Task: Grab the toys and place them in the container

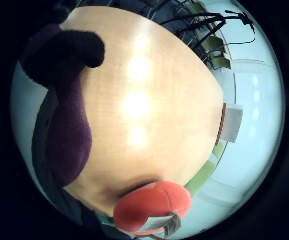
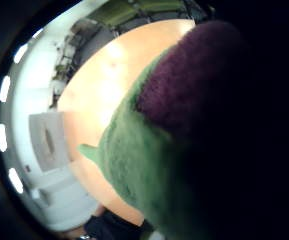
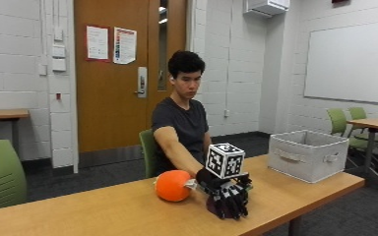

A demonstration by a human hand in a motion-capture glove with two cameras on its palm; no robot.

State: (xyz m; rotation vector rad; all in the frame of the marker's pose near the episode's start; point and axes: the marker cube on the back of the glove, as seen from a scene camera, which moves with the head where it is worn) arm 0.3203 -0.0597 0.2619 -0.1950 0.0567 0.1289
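We see gloved right hand (image 3: pixel 228 198) low over worktop (image 3: pixel 110 211), fingers curled down around purple-and-green plush toy (image 3: pixel 227 205); toy touches worktop. Thumb-side palm view: same toy (image 2: pixel 184 130) fills frame, purple top, green fuzzy part beneath. Little-finger-side view: purple plush (image 1: pixel 69 130) beside palm. 1 orange plush toy (image 3: pixel 173 186) sits just left of hand, on worktop. Grey fabric container (image 3: pixel 307 155) stands well right, at far worktop edge.
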